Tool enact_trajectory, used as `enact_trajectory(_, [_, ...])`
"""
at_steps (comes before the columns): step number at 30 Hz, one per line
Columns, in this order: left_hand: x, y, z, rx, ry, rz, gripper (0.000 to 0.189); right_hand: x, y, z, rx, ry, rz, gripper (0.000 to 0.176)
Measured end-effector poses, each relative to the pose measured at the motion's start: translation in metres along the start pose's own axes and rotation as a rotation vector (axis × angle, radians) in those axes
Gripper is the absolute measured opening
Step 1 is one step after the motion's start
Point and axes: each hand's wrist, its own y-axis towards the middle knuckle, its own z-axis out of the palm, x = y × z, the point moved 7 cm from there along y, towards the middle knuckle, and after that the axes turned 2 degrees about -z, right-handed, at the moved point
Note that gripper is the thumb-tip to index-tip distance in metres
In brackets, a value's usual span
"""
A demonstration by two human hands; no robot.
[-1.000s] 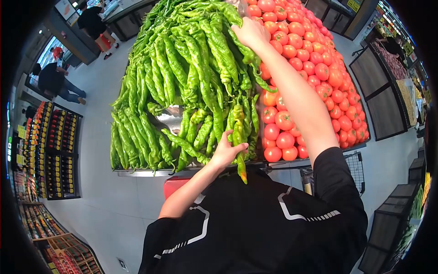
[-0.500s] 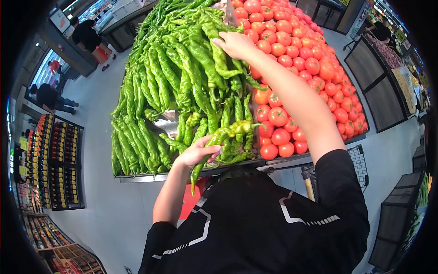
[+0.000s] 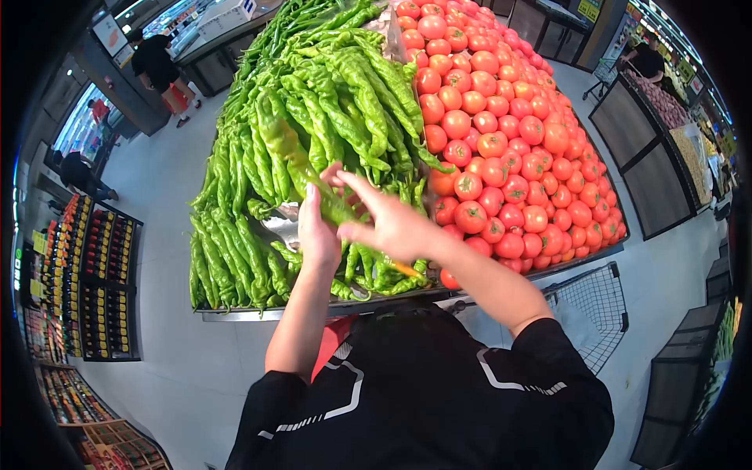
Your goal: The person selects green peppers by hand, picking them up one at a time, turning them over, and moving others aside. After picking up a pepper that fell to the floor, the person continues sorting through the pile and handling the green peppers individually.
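Note:
A long green pepper (image 3: 286, 141) slants between my two hands above the heap of green peppers (image 3: 235, 149). My left hand (image 3: 317, 227) is upright against its lower left side, thumb beside it. From the right, my right hand (image 3: 380, 215) reaches over with fingers apart, its fingertips near the pepper; motion blurs them. The pepper's lower end passes behind my right hand, and an orange-tinted tip (image 3: 406, 269) shows below it. Whether either hand grips the pepper is partly hidden. Red tomatoes (image 3: 513, 157) are piled right of the peppers.
A wire shopping cart (image 3: 599, 309) stands at the lower right, below the display edge (image 3: 258, 315). Bottle shelves (image 3: 110, 282) are at the left. People (image 3: 160, 70) (image 3: 81, 172) are at the upper left; another person (image 3: 648, 59) is at the upper right beside a second stand (image 3: 646, 149).
My right hand has come down from the upper peppers to my left hand. My left hand has risen slightly, and a pepper now slants up and left between them.

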Motion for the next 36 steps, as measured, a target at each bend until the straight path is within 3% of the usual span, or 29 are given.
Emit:
enact_trajectory(3, [-0.011,0.020,0.014,-0.035,0.244,0.140,0.053,-0.010,0.006,0.000,-0.071,0.250,0.086,0.075])
enact_trajectory(4, [-0.017,0.026,0.017,-0.052,0.367,0.179,0.052,-0.012,0.013,-0.015,-0.202,0.113,-0.072,0.074])
enact_trajectory(5, [-0.021,0.032,0.019,0.044,0.593,0.337,0.048,-0.025,0.020,-0.035,-0.285,0.105,-0.063,0.068])
enact_trajectory(6, [-0.024,0.030,0.016,0.044,0.593,0.339,0.048,-0.031,0.029,-0.060,-0.365,0.096,-0.054,0.063])
enact_trajectory(8, [-0.031,0.016,0.002,-0.060,0.630,0.362,0.044,-0.022,0.051,-0.120,-0.623,-0.303,-0.106,0.059])
enact_trajectory(12, [-0.010,-0.010,-0.071,-0.292,0.598,0.299,0.034,-0.060,0.121,-0.173,-0.701,-0.680,0.105,0.053])
enact_trajectory(14, [0.009,-0.031,-0.117,-0.376,0.651,0.293,0.033,-0.082,0.147,-0.166,-0.472,-0.985,0.183,0.058])
enact_trajectory(16, [0.022,-0.061,-0.151,-0.549,0.756,0.241,0.035,-0.106,0.162,-0.159,-0.469,-1.042,0.076,0.060])
enact_trajectory(20, [0.047,-0.115,-0.192,-0.722,0.995,0.153,0.037,-0.124,0.167,-0.164,-0.443,-0.905,-0.171,0.060])
enact_trajectory(22, [0.041,-0.117,-0.173,-0.663,1.153,0.209,0.041,-0.150,0.176,-0.180,-0.416,-0.924,-0.296,0.050])
enact_trajectory(23, [0.040,-0.113,-0.165,-0.659,1.220,0.215,0.042,-0.155,0.178,-0.181,-0.290,-0.659,-0.252,0.070])
enact_trajectory(24, [0.038,-0.107,-0.157,-0.656,1.286,0.220,0.043,-0.093,0.157,-0.170,-0.384,-0.630,-0.391,0.059])
enact_trajectory(26, [0.037,-0.094,-0.151,-0.649,1.545,0.231,0.051,-0.062,0.130,-0.178,-0.679,-0.642,-0.395,0.058])
enact_trajectory(28, [0.036,-0.084,-0.150,-0.643,1.716,0.043,0.060,-0.024,0.088,-0.170,-0.722,-0.329,-0.377,0.035])
enact_trajectory(29, [0.034,-0.081,-0.148,-0.660,1.716,0.031,0.060,-0.005,0.055,-0.146,-0.729,-0.259,-0.418,0.033])
enact_trajectory(30, [0.038,-0.077,-0.154,-0.663,1.665,-0.109,0.064,0.013,0.023,-0.119,-0.737,-0.186,-0.460,0.031])
enact_trajectory(31, [0.043,-0.075,-0.162,-0.661,1.611,-0.248,0.068,0.013,-0.001,-0.088,-0.652,-0.087,-0.495,0.018])
enact_trajectory(32, [0.046,-0.071,-0.169,-0.642,1.665,-0.147,0.070,-0.002,-0.027,-0.049,-0.484,0.042,-0.293,0.017])
enact_trajectory(34, [0.047,-0.068,-0.179,-0.657,1.607,-0.164,0.065,-0.026,-0.052,0.018,-0.117,-0.130,-0.232,0.014])
enact_trajectory(36, [0.040,-0.075,-0.178,-0.674,1.527,-0.146,0.064,-0.095,-0.079,0.064,0.068,-0.002,0.144,0.021])
